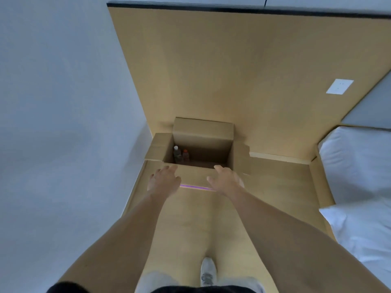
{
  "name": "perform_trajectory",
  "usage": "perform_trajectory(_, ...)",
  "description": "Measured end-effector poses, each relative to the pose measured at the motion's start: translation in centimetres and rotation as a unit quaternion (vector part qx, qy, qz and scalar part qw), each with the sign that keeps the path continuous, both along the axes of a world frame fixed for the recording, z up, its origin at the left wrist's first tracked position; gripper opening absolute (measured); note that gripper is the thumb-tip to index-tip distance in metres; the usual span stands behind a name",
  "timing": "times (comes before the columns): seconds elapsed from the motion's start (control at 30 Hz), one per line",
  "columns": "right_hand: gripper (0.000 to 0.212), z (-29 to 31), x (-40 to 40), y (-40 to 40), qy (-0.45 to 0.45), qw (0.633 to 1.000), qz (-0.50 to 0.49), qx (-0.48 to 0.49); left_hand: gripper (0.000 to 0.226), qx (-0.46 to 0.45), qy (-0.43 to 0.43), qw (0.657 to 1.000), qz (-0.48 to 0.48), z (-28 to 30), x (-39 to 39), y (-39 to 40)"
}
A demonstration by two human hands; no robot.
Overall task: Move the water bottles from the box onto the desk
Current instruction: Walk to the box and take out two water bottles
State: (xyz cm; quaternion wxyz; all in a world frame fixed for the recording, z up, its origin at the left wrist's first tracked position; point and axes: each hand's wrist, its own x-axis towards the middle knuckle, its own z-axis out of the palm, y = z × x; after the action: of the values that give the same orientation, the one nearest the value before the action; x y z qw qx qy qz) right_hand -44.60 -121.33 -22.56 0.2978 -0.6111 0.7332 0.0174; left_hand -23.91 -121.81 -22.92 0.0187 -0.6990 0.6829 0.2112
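I'm seeing the cardboard box point(201, 142) sitting on the floor in the corner, its four flaps standing open and folded outward. Two bottles are standing upright inside, tucked in the left rear corner, touching or nearly so: a white-capped bottle point(176, 154) with dark contents, and just right of it a shorter orange-capped bottle point(186, 155).

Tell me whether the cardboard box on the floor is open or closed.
Open. The cardboard box has its flaps folded out, and two bottles show standing inside at its left corner. Both hands reach toward its near flap.
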Motion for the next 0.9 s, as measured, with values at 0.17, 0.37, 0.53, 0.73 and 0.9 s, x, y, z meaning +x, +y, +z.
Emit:
perform_trajectory(0.17,0.063,-1.6,0.7,-7.7,0.000,1.000,0.002,0.020,0.053,0.020,0.018,0.999,0.023,-1.3,0.5,-7.5)
perform_trajectory(0.37,0.063,-4.8,1.2,-17.3,0.013,0.999,-0.007,0.034,0.055,0.054,0.031,0.998,0.016,-5.2,1.2,-18.2)
perform_trajectory(0.53,0.064,-7.8,2.3,-25.5,0.015,0.997,-0.044,0.068,0.057,0.101,0.072,0.992,0.027,-9.5,2.0,-27.3)
perform_trajectory(0.73,0.064,-11.7,4.7,-33.1,-0.002,0.992,-0.071,0.101,0.056,0.143,0.069,0.987,0.015,-13.0,1.9,-35.7)
perform_trajectory(0.9,0.064,-16.2,5.7,-38.4,-0.012,0.990,-0.075,0.120,0.058,0.177,0.090,0.979,0.055,-17.1,1.6,-40.1)
